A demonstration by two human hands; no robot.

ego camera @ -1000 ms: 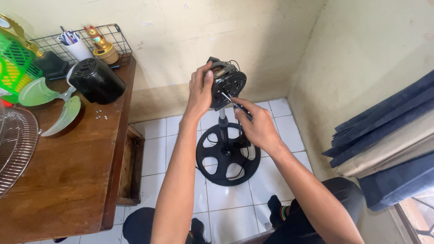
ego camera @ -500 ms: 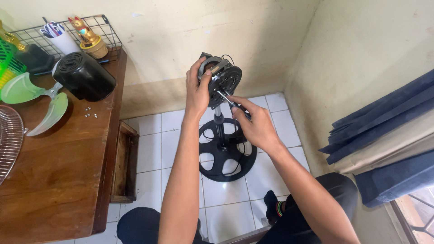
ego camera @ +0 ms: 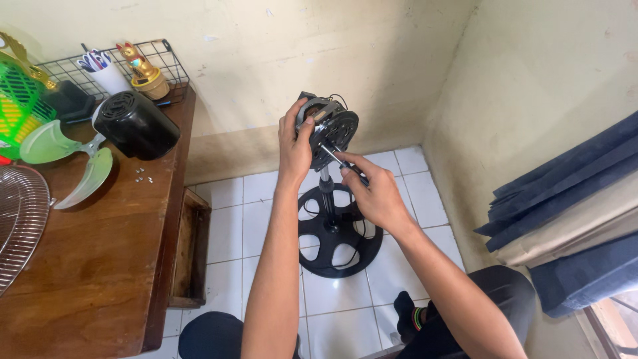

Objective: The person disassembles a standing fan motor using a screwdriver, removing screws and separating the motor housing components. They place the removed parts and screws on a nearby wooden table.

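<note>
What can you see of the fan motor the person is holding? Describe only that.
The motor is a bare round unit of dark metal, its cover off, with wires looping at the top. It sits tilted atop a black pole over a round spoked base on the tiled floor. The left hand grips its side. The right hand points a screwdriver at its face.

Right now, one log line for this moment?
left hand: holds fan motor | right hand: screwdriver on motor | fan base: on floor
</note>
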